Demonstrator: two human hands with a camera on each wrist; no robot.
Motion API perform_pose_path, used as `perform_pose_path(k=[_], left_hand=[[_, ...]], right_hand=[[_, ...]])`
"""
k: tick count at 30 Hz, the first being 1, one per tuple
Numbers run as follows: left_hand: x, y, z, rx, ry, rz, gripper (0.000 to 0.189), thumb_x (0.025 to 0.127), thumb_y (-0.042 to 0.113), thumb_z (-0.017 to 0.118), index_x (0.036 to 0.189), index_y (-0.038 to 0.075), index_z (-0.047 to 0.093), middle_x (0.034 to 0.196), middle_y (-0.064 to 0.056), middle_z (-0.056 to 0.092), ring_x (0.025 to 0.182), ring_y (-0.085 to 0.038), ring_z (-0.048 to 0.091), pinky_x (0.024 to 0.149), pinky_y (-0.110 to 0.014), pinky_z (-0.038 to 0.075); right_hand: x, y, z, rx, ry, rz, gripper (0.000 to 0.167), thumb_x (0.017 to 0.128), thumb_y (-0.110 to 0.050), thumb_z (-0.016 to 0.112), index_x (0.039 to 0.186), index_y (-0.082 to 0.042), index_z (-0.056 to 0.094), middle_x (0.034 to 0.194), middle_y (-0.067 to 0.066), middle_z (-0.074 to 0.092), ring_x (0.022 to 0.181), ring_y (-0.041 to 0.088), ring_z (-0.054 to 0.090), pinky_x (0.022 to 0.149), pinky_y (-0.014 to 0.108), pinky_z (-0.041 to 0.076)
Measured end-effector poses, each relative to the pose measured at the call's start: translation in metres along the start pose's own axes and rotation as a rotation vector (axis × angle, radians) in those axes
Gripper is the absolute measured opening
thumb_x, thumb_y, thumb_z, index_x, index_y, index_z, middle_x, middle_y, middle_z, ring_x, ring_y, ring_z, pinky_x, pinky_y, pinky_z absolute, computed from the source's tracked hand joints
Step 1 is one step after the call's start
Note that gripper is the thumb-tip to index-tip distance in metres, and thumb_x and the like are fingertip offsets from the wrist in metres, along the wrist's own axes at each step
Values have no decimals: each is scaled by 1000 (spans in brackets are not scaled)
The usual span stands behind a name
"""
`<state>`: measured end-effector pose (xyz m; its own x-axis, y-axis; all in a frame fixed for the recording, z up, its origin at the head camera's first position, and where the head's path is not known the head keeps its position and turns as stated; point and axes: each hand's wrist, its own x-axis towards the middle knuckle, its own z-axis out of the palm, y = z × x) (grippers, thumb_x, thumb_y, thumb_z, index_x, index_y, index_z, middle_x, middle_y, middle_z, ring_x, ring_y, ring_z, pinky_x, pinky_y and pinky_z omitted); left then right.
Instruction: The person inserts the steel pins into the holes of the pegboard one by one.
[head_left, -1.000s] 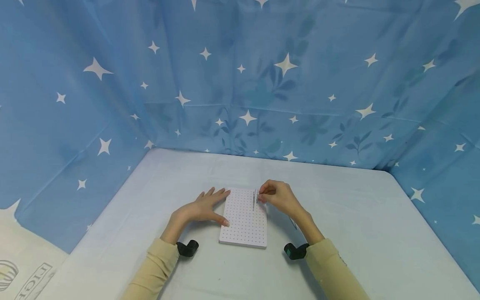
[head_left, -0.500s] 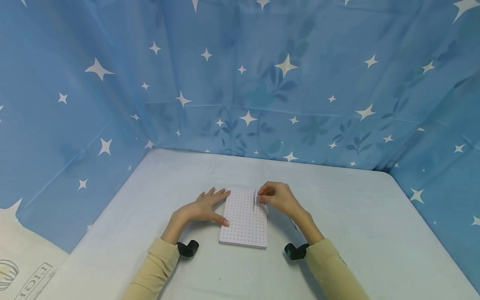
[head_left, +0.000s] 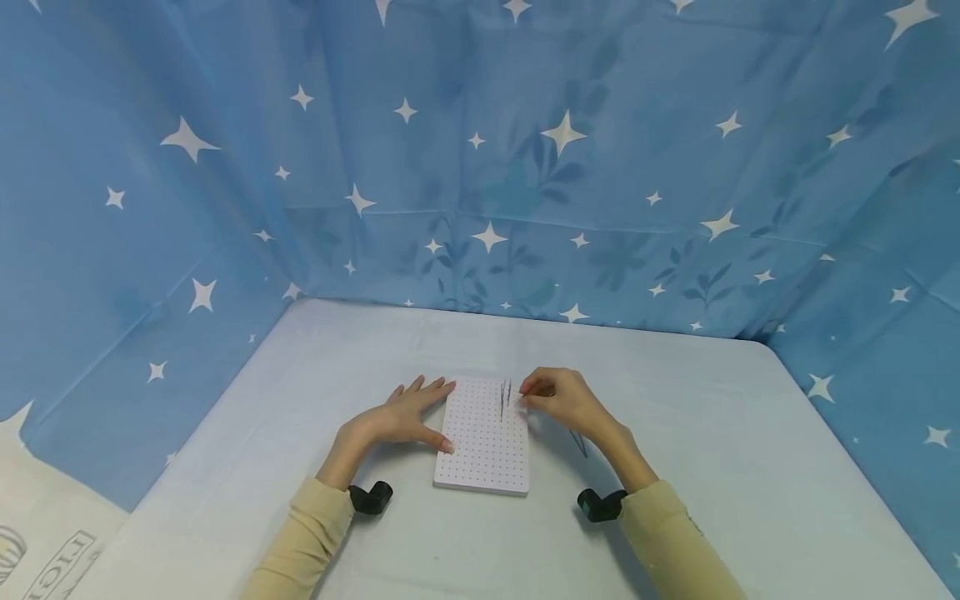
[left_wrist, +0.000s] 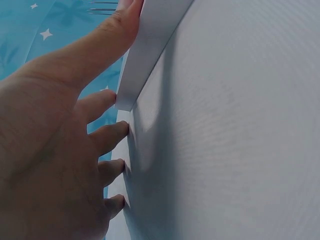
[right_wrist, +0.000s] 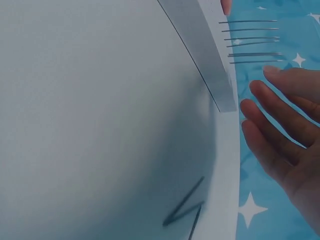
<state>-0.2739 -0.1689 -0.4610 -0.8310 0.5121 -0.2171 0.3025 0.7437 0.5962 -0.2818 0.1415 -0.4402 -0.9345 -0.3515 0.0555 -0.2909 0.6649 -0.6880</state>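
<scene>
A white board with rows of small holes point(head_left: 480, 454) lies on the table. Several thin metal pins point(head_left: 502, 402) stand upright in its far right part; the right wrist view shows the pins point(right_wrist: 252, 39) side by side. My left hand point(head_left: 401, 415) is spread at the board's left side, its thumb point(left_wrist: 117, 27) and index finger touching the board. Just right of the pins, my right hand point(head_left: 570, 404) hovers by the board's edge. Its fingers point(right_wrist: 272, 107) are loosely bent, apart from the pins, and nothing shows between them.
More thin dark pins point(head_left: 579, 443) lie on the white tabletop point(head_left: 675, 433) below the right wrist; the right wrist view shows these loose pins point(right_wrist: 185, 215) at an angle to each other. A blue star-patterned curtain point(head_left: 450, 167) hangs behind the table and along its sides.
My right hand has let go of a pin, which stays standing in the board, and has drawn slightly to the right. The left hand stays in place; the head view has shifted a little.
</scene>
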Motion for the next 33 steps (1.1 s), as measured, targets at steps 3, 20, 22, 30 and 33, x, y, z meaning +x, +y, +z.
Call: perform_pose_path(k=[3,20,22,30,33], left_hand=[[-1,0,0,-3,-1,0,108,80,48,86,165,18,27,172,-12,18,159,-43,2,128,-63,1],[-3,2,0,-6,9,-4,108,79,47,87,165,17,27,172,-12,19,159,-43,4,128,-63,1],[-2,1,0,-8,11,-2,109,79,47,87,165,17,27,172,-13,19,159,-44,4,128,-63,1],[0,-1,1,3,15,2,109,78,48,87,164,16,28,172,-13,20,159,-45,5,128,-63,2],[1,0,2,2,10,2,109,79,47,87,165,16,27,172,-13,20,159,-44,4,128,-63,1]], right_hand=[[-5,0,-6,-28,-4,-11,8,92,-7,74,100,-8,75,97,2,76,90,18,69,86,41,59],[-29,20,-30,-139,-84,-26,13,91,-6,74,105,-5,74,97,2,72,84,14,61,73,31,54],[-32,23,-32,-148,-91,-16,13,91,-6,75,104,-5,74,96,1,72,83,13,61,72,31,53],[-42,30,-38,-151,-110,36,15,88,-6,77,103,-6,74,97,2,71,84,15,61,70,29,53],[-46,31,-40,-150,-116,50,17,87,-5,78,103,-7,74,95,2,70,83,16,59,67,28,52]])
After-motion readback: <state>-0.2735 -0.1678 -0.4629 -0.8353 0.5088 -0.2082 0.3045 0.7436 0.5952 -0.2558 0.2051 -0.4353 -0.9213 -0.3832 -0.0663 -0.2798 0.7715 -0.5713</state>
